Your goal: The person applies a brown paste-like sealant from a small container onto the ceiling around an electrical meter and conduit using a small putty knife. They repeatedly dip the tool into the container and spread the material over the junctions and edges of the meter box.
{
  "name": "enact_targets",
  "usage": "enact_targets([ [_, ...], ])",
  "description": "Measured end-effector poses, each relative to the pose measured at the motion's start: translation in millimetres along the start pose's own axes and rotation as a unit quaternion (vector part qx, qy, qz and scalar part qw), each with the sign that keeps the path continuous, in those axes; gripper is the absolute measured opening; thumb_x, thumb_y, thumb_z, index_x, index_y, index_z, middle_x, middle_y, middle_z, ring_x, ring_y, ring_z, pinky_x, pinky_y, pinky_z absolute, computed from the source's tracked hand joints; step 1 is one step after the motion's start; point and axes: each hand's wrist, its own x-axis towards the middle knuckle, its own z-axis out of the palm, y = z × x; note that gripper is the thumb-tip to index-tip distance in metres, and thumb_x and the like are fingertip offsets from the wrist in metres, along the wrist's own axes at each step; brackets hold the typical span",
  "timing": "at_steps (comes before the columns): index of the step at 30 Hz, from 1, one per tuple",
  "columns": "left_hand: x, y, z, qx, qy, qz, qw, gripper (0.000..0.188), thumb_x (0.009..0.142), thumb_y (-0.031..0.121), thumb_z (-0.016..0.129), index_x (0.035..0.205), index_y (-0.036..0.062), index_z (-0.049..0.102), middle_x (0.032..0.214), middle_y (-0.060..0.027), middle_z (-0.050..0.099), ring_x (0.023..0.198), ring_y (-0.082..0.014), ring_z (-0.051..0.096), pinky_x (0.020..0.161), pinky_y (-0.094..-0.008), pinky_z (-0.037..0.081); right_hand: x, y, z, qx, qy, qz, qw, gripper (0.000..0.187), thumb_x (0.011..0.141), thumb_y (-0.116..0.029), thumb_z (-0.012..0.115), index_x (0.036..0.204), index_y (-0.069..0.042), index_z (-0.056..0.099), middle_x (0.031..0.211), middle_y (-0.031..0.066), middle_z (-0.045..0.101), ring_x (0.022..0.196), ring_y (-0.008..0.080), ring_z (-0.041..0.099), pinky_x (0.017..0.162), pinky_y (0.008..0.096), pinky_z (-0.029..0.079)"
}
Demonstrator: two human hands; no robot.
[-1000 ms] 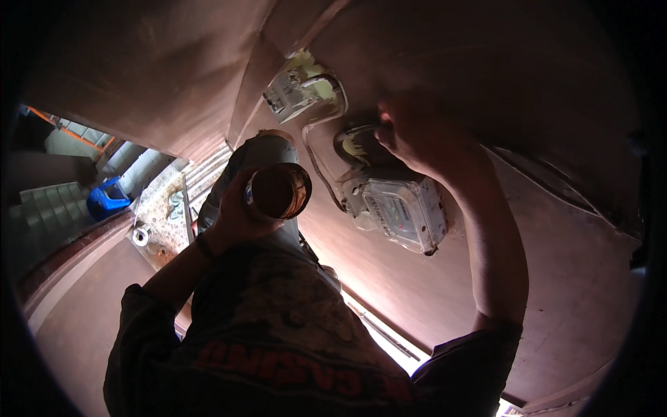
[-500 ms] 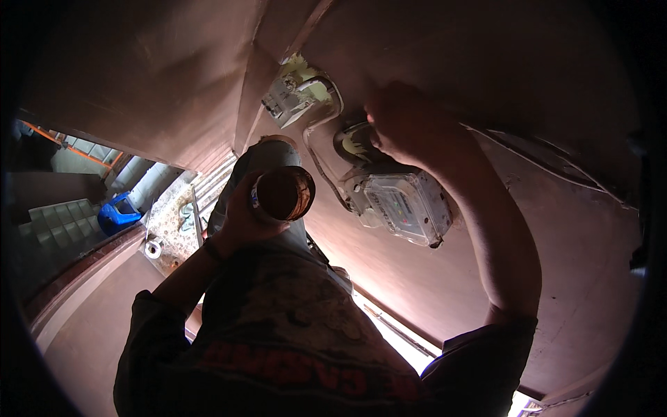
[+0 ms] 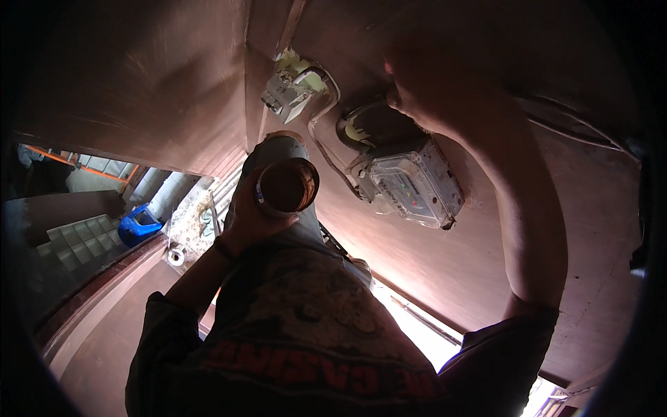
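Note:
My left hand [image 3: 251, 221] is wrapped around an open round can [image 3: 286, 186] with brown paint-like content inside and brown smears on its inner rim. The can is held in front of my body, mouth upward. Up at the brown wall [image 3: 486, 229], my right hand [image 3: 425, 97] is closed, its fingers in deep shadow; whatever it grips is hidden. Just below that hand is a clear-covered electric meter [image 3: 415, 186] fixed to the wall. Nearer the corner sits a small grey box [image 3: 286, 96] with a cable, amid a pale unpainted patch.
Cables [image 3: 570, 125] run along the wall at the right. Far below on the left are a blue plastic stool-like object [image 3: 139, 226], a pale gridded panel [image 3: 80, 243], an orange-edged frame [image 3: 104, 174] and a white roll [image 3: 176, 256]. A ledge [image 3: 104, 299] curves along the lower left.
My right hand has moved up and slightly right along the wall, away from the meter. The left hand still holds the can. The whole view has shifted a little.

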Motion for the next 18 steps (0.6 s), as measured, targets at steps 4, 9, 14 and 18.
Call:
enact_targets([
  [4,2,2,-1,-0.008,-0.016,-0.013,1.000,0.101,0.054,0.029,0.095,0.137,0.0024,0.044,0.124,-0.0179,0.061,0.118,-0.0336,0.061,0.101,-0.0458,0.049,-9,0,7,-0.034,0.086,-0.062,0.994,0.026,0.083,-0.022,0.077,0.098,-0.003,0.068,0.095,0.0160,0.069,0.094,0.0296,0.068,0.085,0.0416,0.056],
  [9,1,3,-2,-0.008,-0.006,-0.019,1.000,0.098,0.055,0.028,0.095,0.136,0.0035,0.045,0.125,-0.0168,0.061,0.119,-0.0319,0.060,0.103,-0.0442,0.047,-17,12,4,0.029,0.070,-0.027,0.997,0.023,0.084,-0.021,0.075,0.096,-0.002,0.067,0.094,0.0164,0.068,0.091,0.0310,0.068,0.082,0.0421,0.056],
  [14,3,3,-3,-0.015,-0.018,-0.026,0.999,0.094,0.055,0.026,0.095,0.133,0.0042,0.046,0.125,-0.0151,0.062,0.119,-0.0289,0.060,0.102,-0.0427,0.048,-27,11,7,0.046,0.126,-0.028,0.991,0.021,0.084,-0.020,0.074,0.094,-0.004,0.066,0.090,0.0158,0.068,0.087,0.0303,0.069,0.080,0.0432,0.056],
  [18,2,3,-3,-0.008,-0.025,-0.025,0.999,0.100,0.056,0.031,0.095,0.137,0.0028,0.044,0.126,-0.0179,0.060,0.119,-0.0333,0.060,0.102,-0.0445,0.049,-48,12,-4,0.122,0.101,0.062,0.985,0.017,0.086,-0.021,0.071,0.095,-0.006,0.067,0.085,0.0131,0.069,0.085,0.0264,0.069,0.075,0.0412,0.056],
])
